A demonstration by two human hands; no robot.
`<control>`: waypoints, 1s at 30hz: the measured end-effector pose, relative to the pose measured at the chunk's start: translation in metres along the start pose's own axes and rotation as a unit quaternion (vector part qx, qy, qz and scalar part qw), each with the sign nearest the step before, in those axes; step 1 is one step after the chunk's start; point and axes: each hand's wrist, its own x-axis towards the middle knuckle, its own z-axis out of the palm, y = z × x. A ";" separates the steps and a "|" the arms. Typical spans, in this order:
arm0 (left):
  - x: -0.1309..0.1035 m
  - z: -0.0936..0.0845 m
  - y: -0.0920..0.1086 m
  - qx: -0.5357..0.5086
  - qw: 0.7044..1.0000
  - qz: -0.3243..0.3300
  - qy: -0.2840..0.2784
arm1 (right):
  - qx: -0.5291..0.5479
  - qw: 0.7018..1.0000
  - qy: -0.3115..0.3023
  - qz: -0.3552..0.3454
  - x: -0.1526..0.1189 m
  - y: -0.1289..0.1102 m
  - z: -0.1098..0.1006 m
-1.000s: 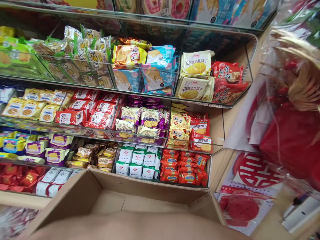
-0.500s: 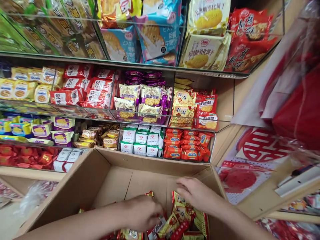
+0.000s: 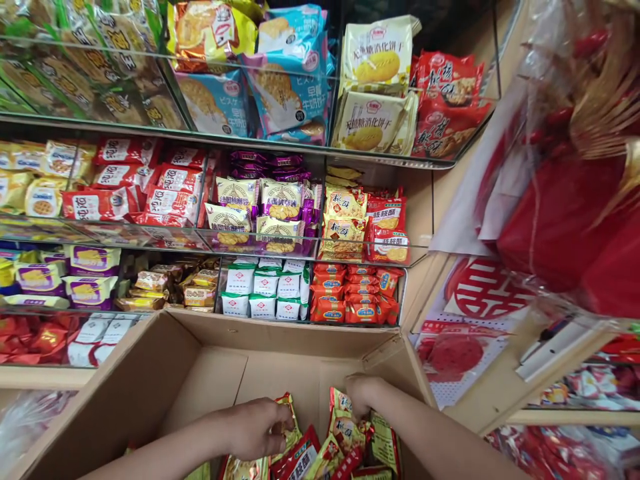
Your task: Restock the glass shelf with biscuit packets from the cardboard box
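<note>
- Head view, only view available. Both hands are down inside an open cardboard box (image 3: 150,373) at the bottom of the frame.
- Left hand (image 3: 255,427): fingers curled in, closed around the top edge of a yellow-and-red snack packet (image 3: 289,417); fingertips touch the wrapper. Grip looks pinched rather than flat.
- Right hand (image 3: 363,393): fingers bent downward and tucked into the pile of snack packets (image 3: 345,433) near the box's right wall. Fingertips are hidden among the wrappers, so I cannot tell whether they clasp one or only press on them.
- The packets lie in a loose heap in the near right part of the box, between and just under both hands; the far left of the box floor shows bare cardboard.
- Writing: packets in the box carry red and yellow Chinese print, one red one appearing to read 核桃酥; otherwise too tilted to read firmly.
- Shelf rack (image 3: 430,163) behind the box, clear-fronted bins. Red packets (image 3: 387,243) in the middle row right read 核桃酥; yellow ones beside them read 桃酥.
- Top row: cream bags (image 3: 375,60) read 无蔗糖消化饼干; blue bags (image 3: 285,87) read 早餐牛奶饼干 in part.
- Lowest row: white packets with a red diamond mark (image 3: 265,293), orange-red packets (image 3: 350,303) just right of them; print too small to read.
- Right of the rack: a red 囍 paper cutout (image 3: 483,290) and red wrapped goods (image 3: 565,213) under clear film.
</note>
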 end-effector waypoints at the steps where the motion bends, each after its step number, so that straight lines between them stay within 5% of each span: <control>1: 0.001 0.001 -0.002 -0.020 1.000 0.005 0.007 | -0.012 1.000 -0.009 0.008 0.002 0.000 0.000; 8: 0.012 0.006 -0.012 -0.122 0.991 0.007 0.046 | -0.021 0.999 -0.032 -0.008 -0.009 -0.003 -0.018; 13: 0.007 -0.017 0.030 -0.212 0.962 0.035 0.169 | 0.083 0.986 0.087 -0.112 -0.051 -0.011 -0.043; 15: 0.010 -0.026 0.052 -0.235 0.945 0.055 0.221 | 0.194 0.956 0.146 -0.167 -0.066 -0.019 -0.050; 17: 0.014 -0.030 0.071 -0.283 0.910 0.073 0.294 | 0.364 0.889 0.207 -0.182 -0.076 -0.029 -0.050; 20: 0.021 -0.029 0.090 -0.402 0.830 0.098 0.374 | 0.568 0.762 0.288 -0.114 -0.079 -0.042 -0.042; 22: 0.024 -0.029 0.098 -0.453 0.798 0.119 0.380 | 0.610 0.708 0.347 -0.081 -0.076 -0.046 -0.039; 25: 0.026 -0.030 0.106 -0.464 0.783 0.140 0.389 | 0.594 0.680 0.422 -0.078 -0.074 -0.045 -0.043; 30: 0.032 -0.030 0.107 -0.385 0.802 0.125 0.439 | 0.562 0.680 0.468 -0.051 -0.078 -0.040 -0.052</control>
